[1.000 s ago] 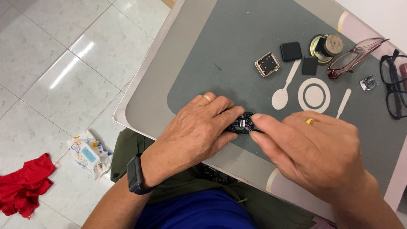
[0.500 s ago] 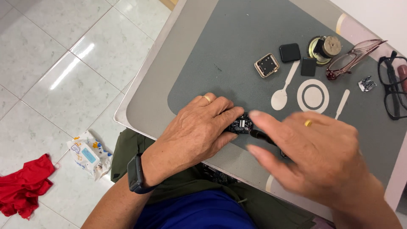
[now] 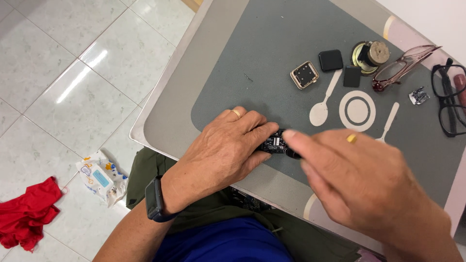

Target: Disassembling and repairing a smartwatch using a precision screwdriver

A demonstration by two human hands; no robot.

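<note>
My left hand rests on the grey mat and pinches a small black electronic part between thumb and fingers. My right hand hovers just right of it, blurred, with one fingertip almost touching the part's right end. Whether it holds anything is hidden. Both hands wear a gold ring; a dark watch sits on my left wrist.
Beyond the hands lie a square metal watch case, two black square pieces, a round metal tin, reddish glasses and black glasses. The floor at left holds a wipes packet and a red cloth.
My right hand has lifted off the black part and drawn back to the right and toward me. My left hand has kept its grip in place.
</note>
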